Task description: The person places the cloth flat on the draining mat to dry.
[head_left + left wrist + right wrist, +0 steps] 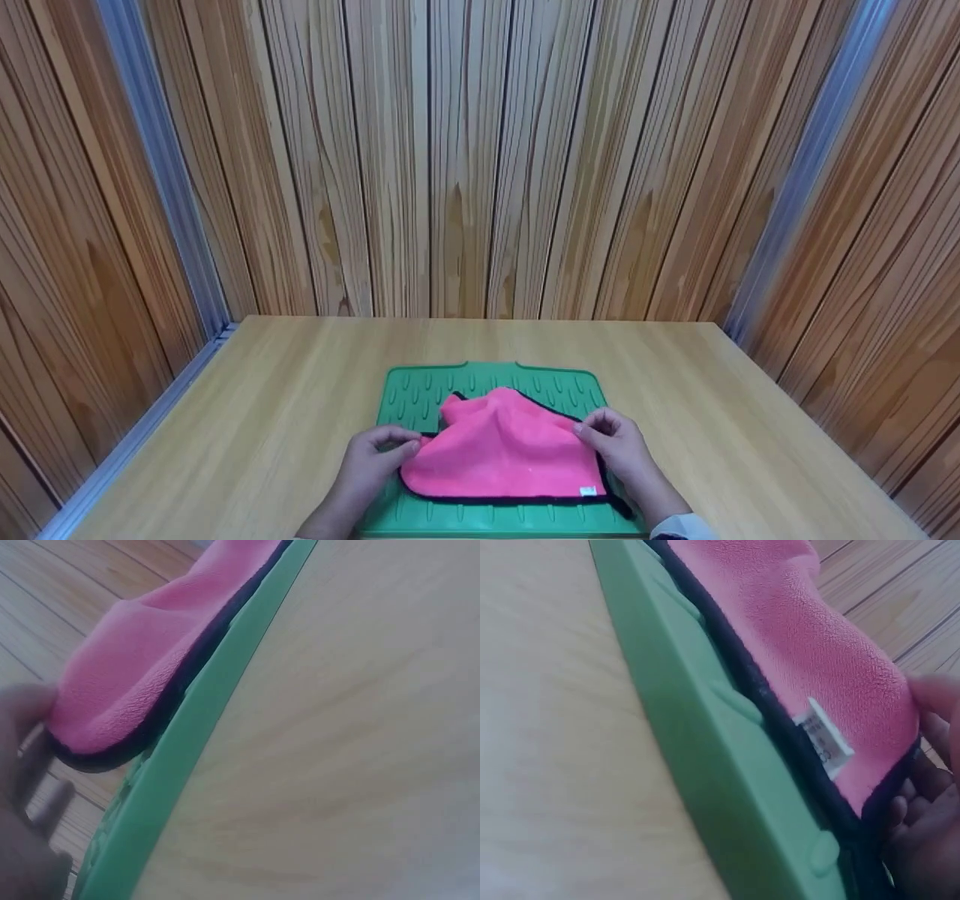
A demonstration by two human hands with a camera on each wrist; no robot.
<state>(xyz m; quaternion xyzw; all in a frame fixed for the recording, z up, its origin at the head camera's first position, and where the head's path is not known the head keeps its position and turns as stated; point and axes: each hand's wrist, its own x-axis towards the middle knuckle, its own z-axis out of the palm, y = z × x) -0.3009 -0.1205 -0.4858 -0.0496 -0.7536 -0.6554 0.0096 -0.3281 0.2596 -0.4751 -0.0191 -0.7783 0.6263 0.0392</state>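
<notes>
While you lean over the counter (262, 420), your two hands work a pink cloth (510, 450) that lies on a green mat (420, 394) near the front edge. You can see that the cloth is a soft, fuzzy microfibre with a dark stitched border; the right wrist view shows its nubbly pile and a small white label (823, 739) sewn at the hem. It is rumpled into a rough, humped shape, its far part raised in soft folds and its near edge flat on the mat. You see the mat as a smooth, rubbery rectangle with rounded corners, a raised rim and rows of short moulded ridges. The counter under it is pale wood-grain laminate, and vertical wood-look panels wall it in on three sides, with pale metal strips in the corners.

Your left hand (379, 454) comes in from below, palm down, its fingers (401, 442) curled and pinching the cloth's left edge. Your right hand (619, 442) mirrors it on the other side, fingers (592, 427) bent and thumb pressed in, gripping the right edge just above the label corner. A white cuff (686, 527) shows at your right wrist. Both hands sit low, close to the mat.
</notes>
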